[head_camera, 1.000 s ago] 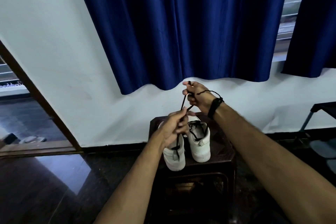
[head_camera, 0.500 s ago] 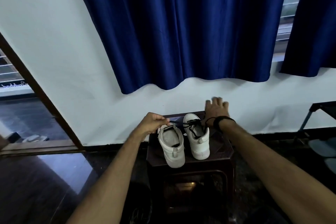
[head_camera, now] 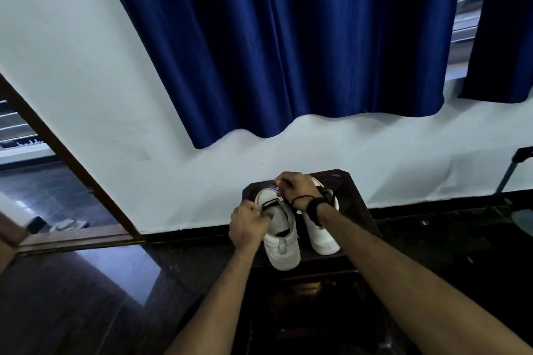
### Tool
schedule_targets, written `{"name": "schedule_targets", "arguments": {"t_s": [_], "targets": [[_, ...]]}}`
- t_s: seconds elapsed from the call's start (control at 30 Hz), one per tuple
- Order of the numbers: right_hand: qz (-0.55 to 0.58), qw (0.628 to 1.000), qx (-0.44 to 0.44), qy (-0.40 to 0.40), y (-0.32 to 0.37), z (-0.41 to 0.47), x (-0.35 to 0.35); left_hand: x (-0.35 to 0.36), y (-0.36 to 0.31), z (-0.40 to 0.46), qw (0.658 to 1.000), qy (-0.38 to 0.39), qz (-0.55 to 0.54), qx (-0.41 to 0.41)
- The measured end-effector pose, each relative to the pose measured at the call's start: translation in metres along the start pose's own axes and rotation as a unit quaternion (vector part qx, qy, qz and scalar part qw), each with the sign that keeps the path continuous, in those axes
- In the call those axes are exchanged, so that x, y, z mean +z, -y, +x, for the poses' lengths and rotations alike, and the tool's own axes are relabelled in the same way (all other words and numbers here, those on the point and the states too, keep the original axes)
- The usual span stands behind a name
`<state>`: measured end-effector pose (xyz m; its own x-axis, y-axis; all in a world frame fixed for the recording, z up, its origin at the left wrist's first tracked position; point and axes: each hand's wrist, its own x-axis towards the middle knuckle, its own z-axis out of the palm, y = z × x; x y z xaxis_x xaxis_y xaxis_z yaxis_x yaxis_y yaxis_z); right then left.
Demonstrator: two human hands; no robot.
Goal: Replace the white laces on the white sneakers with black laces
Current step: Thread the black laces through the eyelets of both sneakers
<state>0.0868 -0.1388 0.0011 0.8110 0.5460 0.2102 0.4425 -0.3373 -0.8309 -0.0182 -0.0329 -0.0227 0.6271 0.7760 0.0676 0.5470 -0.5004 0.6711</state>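
Fingers (head_camera: 261, 217) of the left hand (head_camera: 248, 229) are curled at the left side of the left sneaker (head_camera: 281, 235), where a black lace (head_camera: 271, 202) crosses the tongue; a pinch on the lace is likely, but the contact itself is hidden by the knuckles. Fingers of the right hand (head_camera: 297, 189) are curled over the toe end of the same sneaker, near the front eyelets; whether lace is held there cannot be told. A dark band and cord are worn on the right wrist.

Both sneakers are set side by side on a dark stool (head_camera: 357, 210), heels toward the camera. The right sneaker (head_camera: 321, 235) is partly covered by the right forearm; black lace is seen at its opening.

The stool is placed against a white wall (head_camera: 86, 81), under a blue curtain (head_camera: 288, 37). A dark glossy floor (head_camera: 72, 297) is noted, with a wooden door frame (head_camera: 63, 153) at left.
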Motion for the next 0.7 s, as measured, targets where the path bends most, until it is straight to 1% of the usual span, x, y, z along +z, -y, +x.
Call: {"name": "schedule_targets", "arguments": {"t_s": [0.07,0.1,0.17,0.2,0.27,0.33,0.4,0.47,0.53,0.6,0.7], "targets": [[0.000,1.000,-0.011,0.025,0.001,0.005,0.016,0.008,0.002,-0.003,1.000,-0.026,-0.018,0.001],[-0.006,0.999,-0.014,0.038,0.000,0.008,0.023,0.011,0.002,-0.002,0.999,-0.025,-0.027,-0.004],[-0.048,0.997,-0.014,0.062,0.000,0.009,0.032,0.016,0.007,0.004,0.998,-0.019,-0.052,-0.025],[-0.085,0.994,-0.008,0.068,-0.001,0.009,0.035,0.018,0.013,0.009,0.996,-0.025,-0.081,-0.041],[-0.156,0.987,0.009,0.049,-0.009,0.008,0.037,0.020,0.022,0.014,0.985,-0.031,-0.148,-0.082],[-0.187,0.982,0.035,0.018,-0.021,0.007,0.033,0.024,0.031,0.021,0.971,-0.003,-0.205,-0.126],[-0.186,0.981,0.057,0.006,-0.032,0.005,0.030,0.026,0.038,0.027,0.944,0.065,-0.276,-0.168],[-0.180,0.981,0.067,-0.002,-0.038,0.004,0.029,0.024,0.042,0.030,0.902,0.135,-0.363,-0.192],[-0.172,0.982,0.072,-0.010,-0.039,0.004,0.029,0.017,0.045,0.031,0.864,0.187,-0.424,-0.198],[-0.172,0.981,0.083,-0.022,-0.036,0.005,0.030,0.011,0.046,0.028,0.838,0.214,-0.461,-0.198],[-0.185,0.978,0.098,-0.025,-0.036,0.007,0.032,0.014,0.050,0.026,0.815,0.213,-0.494,-0.216]]}}
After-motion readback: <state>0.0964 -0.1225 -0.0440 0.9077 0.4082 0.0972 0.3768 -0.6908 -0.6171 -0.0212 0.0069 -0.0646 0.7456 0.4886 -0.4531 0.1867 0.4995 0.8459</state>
